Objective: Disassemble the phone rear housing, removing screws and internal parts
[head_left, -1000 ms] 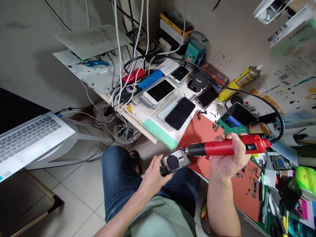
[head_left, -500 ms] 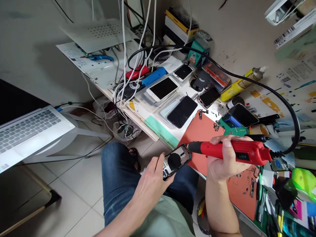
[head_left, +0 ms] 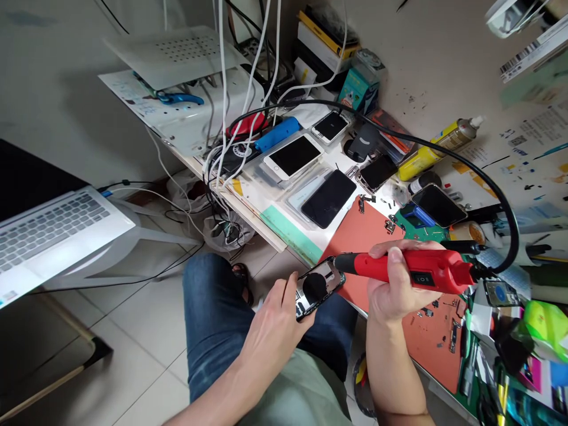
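Observation:
My left hand [head_left: 277, 319] is closed around the lower end of a phone frame [head_left: 320, 286], held tilted above my lap at the table's edge. A dark round part lies in the frame's middle. My right hand [head_left: 394, 284] grips a red electric tool [head_left: 426, 269] with a black nose and a black cord. The tool's nose points left and meets the upper right end of the frame; its very tip is too small to make out. Below and behind the tool lies an orange mat [head_left: 359, 236] with small metal parts on it.
Several phones, among them a black one [head_left: 329, 199] and a white one [head_left: 293, 156], lie on the table. A yellow spray can [head_left: 439, 148] lies behind. White cables hang at the back. A laptop [head_left: 57, 236] is at left, pens and tools at lower right.
My right hand and the red tool have shifted slightly left, and the black cord hangs lower. The phone frame in my left hand has moved a little right and up.

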### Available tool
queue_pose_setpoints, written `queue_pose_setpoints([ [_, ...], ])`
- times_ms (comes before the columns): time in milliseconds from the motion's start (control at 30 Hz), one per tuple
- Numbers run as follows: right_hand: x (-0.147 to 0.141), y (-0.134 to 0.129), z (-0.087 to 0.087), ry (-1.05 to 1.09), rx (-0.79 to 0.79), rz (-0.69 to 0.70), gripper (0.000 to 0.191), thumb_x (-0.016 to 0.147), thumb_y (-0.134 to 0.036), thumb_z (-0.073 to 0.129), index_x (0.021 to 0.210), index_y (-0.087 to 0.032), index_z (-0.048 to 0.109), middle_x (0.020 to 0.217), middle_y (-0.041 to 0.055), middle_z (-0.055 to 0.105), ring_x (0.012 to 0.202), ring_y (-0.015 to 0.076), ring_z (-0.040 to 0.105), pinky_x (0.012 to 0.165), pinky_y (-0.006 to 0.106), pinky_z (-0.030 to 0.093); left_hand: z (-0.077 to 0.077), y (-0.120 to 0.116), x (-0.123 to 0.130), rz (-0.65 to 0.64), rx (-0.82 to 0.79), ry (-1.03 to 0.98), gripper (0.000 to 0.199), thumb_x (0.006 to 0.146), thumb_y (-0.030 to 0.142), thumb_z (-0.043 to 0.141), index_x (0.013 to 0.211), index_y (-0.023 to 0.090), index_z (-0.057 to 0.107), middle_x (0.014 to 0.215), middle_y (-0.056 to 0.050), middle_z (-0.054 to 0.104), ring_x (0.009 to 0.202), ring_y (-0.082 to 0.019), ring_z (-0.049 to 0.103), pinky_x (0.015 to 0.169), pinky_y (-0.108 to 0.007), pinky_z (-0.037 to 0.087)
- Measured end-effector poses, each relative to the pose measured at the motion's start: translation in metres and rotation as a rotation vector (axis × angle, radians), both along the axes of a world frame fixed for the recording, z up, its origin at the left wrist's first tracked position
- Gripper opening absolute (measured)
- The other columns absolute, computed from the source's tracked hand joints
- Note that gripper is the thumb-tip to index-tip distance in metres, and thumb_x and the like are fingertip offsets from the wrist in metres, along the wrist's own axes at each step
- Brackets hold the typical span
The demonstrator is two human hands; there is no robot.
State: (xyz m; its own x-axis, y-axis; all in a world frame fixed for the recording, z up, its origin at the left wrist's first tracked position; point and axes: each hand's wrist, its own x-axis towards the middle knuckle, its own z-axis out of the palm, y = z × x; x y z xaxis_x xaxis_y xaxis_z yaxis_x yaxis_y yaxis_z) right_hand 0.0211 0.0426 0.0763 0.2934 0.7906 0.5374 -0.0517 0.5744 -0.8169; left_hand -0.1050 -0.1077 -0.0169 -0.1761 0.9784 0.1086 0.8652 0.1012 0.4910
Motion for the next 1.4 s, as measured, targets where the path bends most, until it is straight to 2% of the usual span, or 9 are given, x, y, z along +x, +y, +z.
queue_pose_setpoints([
  [167,0.0022,0.0010,-0.0011,-0.029,0.009,0.008,0.027,0.082,-0.009,0.078,0.100,-0.023,0.063,0.078,-0.0070,0.071,0.053,0.0149,0.069,0.055,0.035,0.060,0.0042,-0.0008,-0.0004,0.002,-0.043,0.015,0.079,0.089,0.032,0.087,0.153,0.008,0.046,0.119,-0.016,0.071,0.102,-0.035,0.077,0.083,-0.044,0.069],
  [733,0.0001,0.0028,-0.0027,-0.021,0.087,-0.009,0.028,0.080,-0.010,0.078,0.100,-0.023,0.062,0.080,-0.0079,0.069,0.051,0.0143,0.068,0.051,0.034,0.059,0.0061,0.0021,-0.0003,-0.006,-0.031,0.037,0.082,0.085,0.034,0.091,0.149,0.004,0.050,0.116,-0.016,0.071,0.097,-0.033,0.076,0.080,-0.042,0.068],
  [900,0.0042,-0.0019,-0.0014,-0.034,0.017,-0.015,0.029,0.080,-0.010,0.078,0.100,-0.024,0.062,0.078,-0.0076,0.070,0.051,0.0145,0.067,0.052,0.034,0.059,0.0072,0.0020,-0.0005,0.001,-0.069,0.008,0.076,0.090,0.033,0.086,0.152,0.007,0.049,0.121,-0.018,0.071,0.100,-0.034,0.076,0.082,-0.043,0.068],
  [1033,0.0039,-0.0013,-0.0017,-0.016,0.017,-0.020,0.029,0.080,-0.012,0.078,0.100,-0.024,0.062,0.079,-0.0078,0.069,0.051,0.0145,0.067,0.052,0.034,0.059,0.0081,0.0014,-0.0009,0.008,-0.093,-0.009,0.075,0.091,0.032,0.083,0.155,0.011,0.049,0.118,-0.015,0.070,0.101,-0.035,0.075,0.081,-0.045,0.068],
  [1233,0.0037,0.0011,-0.0024,-0.012,0.031,-0.011,0.028,0.080,-0.011,0.079,0.098,-0.024,0.063,0.078,-0.0068,0.069,0.051,0.0154,0.068,0.051,0.035,0.058,0.0071,0.0017,-0.0004,-0.003,-0.061,0.019,0.076,0.089,0.035,0.086,0.151,0.005,0.052,0.114,-0.015,0.070,0.093,-0.032,0.074,0.078,-0.042,0.067],
  [1400,0.0040,-0.0010,-0.0027,-0.016,0.004,-0.028,0.028,0.078,-0.011,0.078,0.098,-0.024,0.062,0.078,-0.0077,0.068,0.050,0.0139,0.066,0.052,0.034,0.058,0.0067,0.0024,0.0005,0.006,-0.053,0.021,0.073,0.092,0.036,0.083,0.150,0.006,0.052,0.115,-0.015,0.071,0.094,-0.030,0.075,0.079,-0.041,0.067],
])
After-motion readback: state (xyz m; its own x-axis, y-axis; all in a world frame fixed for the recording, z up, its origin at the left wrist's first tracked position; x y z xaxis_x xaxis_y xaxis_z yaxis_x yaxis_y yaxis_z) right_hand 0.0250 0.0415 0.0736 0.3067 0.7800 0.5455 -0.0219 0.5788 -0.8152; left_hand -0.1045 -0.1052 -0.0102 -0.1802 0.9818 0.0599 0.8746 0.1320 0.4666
